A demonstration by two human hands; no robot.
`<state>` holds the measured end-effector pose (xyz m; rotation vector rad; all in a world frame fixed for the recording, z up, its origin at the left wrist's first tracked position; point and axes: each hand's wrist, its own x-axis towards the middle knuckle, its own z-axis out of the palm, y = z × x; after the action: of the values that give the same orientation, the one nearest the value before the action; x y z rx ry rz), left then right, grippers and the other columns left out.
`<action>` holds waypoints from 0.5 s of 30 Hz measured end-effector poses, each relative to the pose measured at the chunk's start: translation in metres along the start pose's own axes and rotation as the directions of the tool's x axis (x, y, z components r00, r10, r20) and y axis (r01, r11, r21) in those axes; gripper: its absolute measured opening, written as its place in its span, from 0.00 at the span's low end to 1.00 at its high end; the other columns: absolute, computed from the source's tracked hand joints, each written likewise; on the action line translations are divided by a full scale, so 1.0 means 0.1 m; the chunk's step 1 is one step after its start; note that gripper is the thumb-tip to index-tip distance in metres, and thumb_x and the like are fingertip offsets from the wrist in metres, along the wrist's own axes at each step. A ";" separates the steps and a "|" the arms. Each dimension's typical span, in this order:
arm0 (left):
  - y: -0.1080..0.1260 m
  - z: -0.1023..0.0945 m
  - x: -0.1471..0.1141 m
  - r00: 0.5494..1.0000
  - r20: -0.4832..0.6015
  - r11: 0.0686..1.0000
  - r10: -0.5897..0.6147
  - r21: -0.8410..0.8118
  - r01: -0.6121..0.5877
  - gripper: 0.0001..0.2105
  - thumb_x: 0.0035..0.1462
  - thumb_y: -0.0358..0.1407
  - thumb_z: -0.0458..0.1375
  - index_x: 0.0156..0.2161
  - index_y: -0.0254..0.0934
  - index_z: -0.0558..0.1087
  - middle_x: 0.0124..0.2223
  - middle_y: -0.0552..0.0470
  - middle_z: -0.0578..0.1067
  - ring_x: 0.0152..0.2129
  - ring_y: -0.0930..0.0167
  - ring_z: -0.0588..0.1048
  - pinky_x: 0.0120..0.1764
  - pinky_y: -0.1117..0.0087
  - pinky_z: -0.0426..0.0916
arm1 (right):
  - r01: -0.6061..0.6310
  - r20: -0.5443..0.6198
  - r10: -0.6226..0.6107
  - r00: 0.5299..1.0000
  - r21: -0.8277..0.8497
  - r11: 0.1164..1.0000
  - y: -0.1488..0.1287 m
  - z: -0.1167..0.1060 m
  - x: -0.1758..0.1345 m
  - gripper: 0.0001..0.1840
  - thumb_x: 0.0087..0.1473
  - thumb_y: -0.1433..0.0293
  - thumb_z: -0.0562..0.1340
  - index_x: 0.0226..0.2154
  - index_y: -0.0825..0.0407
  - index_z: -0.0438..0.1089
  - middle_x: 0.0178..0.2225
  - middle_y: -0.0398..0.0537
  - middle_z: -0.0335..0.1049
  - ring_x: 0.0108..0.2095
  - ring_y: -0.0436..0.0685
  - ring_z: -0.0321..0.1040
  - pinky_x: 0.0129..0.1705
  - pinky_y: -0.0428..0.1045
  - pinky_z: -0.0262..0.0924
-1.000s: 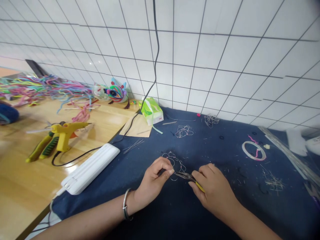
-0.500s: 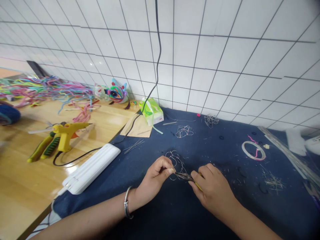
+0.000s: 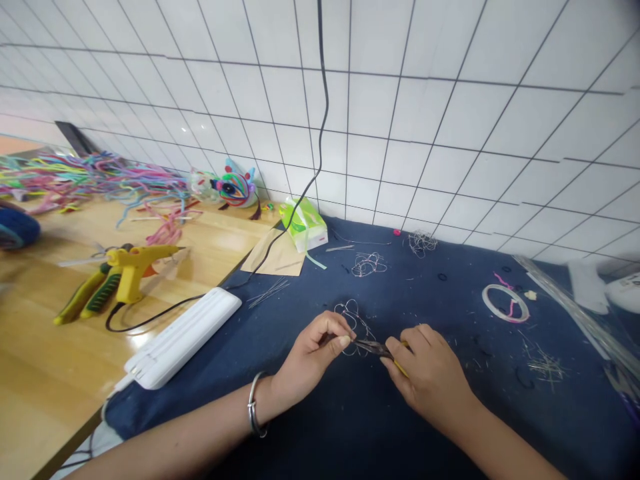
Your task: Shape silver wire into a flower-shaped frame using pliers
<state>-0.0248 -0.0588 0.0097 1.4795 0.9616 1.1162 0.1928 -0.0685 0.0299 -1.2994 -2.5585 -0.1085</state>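
My left hand [image 3: 320,350], with a silver bangle at its wrist, pinches a thin wire between thumb and forefinger. My right hand [image 3: 425,367] is wrapped round needle-nose pliers [image 3: 376,349] with yellow handles. The dark jaws point left and meet the wire right at my left fingertips. Just behind the fingers shows a loopy bent wire shape [image 3: 357,320]; whether it joins the pinched wire I cannot tell. Farther back on the dark blue cloth [image 3: 300,320] lie another looped wire shape [image 3: 369,265] and a tangle of wire [image 3: 423,244].
On the left stand a white power strip [image 3: 184,339], a yellow glue gun [image 3: 135,267] and green-yellow pliers [image 3: 90,293]. A green tissue pack [image 3: 306,227] is near the tiled wall. To the right lie a ring-shaped coil [image 3: 484,300] and wire scraps [image 3: 547,367].
Both hands and the pliers have shifted very slightly to the right. The grip of each hand stays the same.
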 end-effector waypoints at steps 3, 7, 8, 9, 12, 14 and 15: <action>0.03 -0.02 0.01 1.000 0.006 0.994 0.008 0.110 -0.009 0.03 0.56 0.32 0.54 0.32 0.35 0.66 0.39 0.50 0.68 0.38 0.71 0.66 0.44 0.67 0.60 | -0.024 0.008 0.025 1.000 -0.043 0.999 0.03 0.00 0.01 0.10 0.55 0.67 0.54 0.36 0.52 0.67 0.30 0.50 0.60 0.32 0.56 0.54 0.36 0.52 0.49; 0.04 -0.03 0.02 1.000 0.025 0.962 0.010 0.271 -0.017 0.04 0.55 0.33 0.54 0.30 0.35 0.67 0.36 0.51 0.68 0.36 0.71 0.66 0.43 0.67 0.59 | -0.042 -0.005 0.041 0.999 -0.110 0.993 0.08 0.01 0.01 0.10 0.55 0.66 0.53 0.36 0.52 0.67 0.30 0.50 0.61 0.33 0.57 0.54 0.35 0.52 0.48; 0.03 -0.03 0.02 1.000 0.030 0.960 0.008 0.280 -0.017 0.05 0.55 0.33 0.54 0.30 0.35 0.67 0.35 0.51 0.68 0.35 0.71 0.66 0.42 0.68 0.60 | -0.044 -0.010 0.043 0.999 -0.118 0.992 0.08 0.02 0.01 0.10 0.55 0.66 0.53 0.36 0.52 0.67 0.30 0.50 0.61 0.33 0.57 0.54 0.35 0.52 0.48; 0.03 -0.03 0.02 1.000 0.031 0.961 0.001 0.276 -0.010 0.04 0.56 0.33 0.54 0.30 0.35 0.67 0.34 0.51 0.68 0.34 0.71 0.66 0.41 0.68 0.60 | -0.047 -0.012 0.046 0.999 -0.119 0.992 0.09 0.02 0.01 0.10 0.55 0.66 0.53 0.36 0.52 0.67 0.30 0.50 0.61 0.33 0.57 0.54 0.34 0.52 0.48; 0.00 -0.02 0.02 0.998 -0.006 0.978 -0.055 0.200 0.055 0.05 0.56 0.34 0.53 0.31 0.35 0.66 0.33 0.52 0.68 0.31 0.72 0.66 0.37 0.70 0.61 | -0.058 -0.003 0.058 0.998 -0.082 0.995 0.09 0.02 0.01 0.10 0.55 0.65 0.54 0.36 0.52 0.67 0.30 0.50 0.61 0.33 0.57 0.54 0.35 0.52 0.48; -0.03 -0.02 0.02 0.995 -0.044 0.986 -0.095 0.134 0.100 0.06 0.56 0.35 0.53 0.30 0.35 0.65 0.32 0.53 0.68 0.30 0.73 0.66 0.36 0.71 0.61 | -0.062 0.012 0.062 0.998 -0.031 0.998 0.08 0.01 0.01 0.10 0.55 0.66 0.54 0.36 0.52 0.67 0.30 0.50 0.61 0.33 0.57 0.54 0.35 0.52 0.49; -0.03 -0.02 0.02 0.993 -0.058 0.988 -0.105 0.108 0.110 0.06 0.56 0.35 0.53 0.30 0.35 0.65 0.32 0.53 0.67 0.30 0.73 0.66 0.36 0.71 0.61 | -0.062 0.019 0.062 0.998 -0.003 0.998 0.07 0.01 0.01 0.10 0.55 0.66 0.54 0.36 0.52 0.67 0.30 0.50 0.61 0.33 0.57 0.54 0.36 0.52 0.49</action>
<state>-0.0266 -0.0557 0.0070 1.4744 1.1425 1.0421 0.1981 -0.0635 0.0288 -1.3857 -2.5322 -0.0877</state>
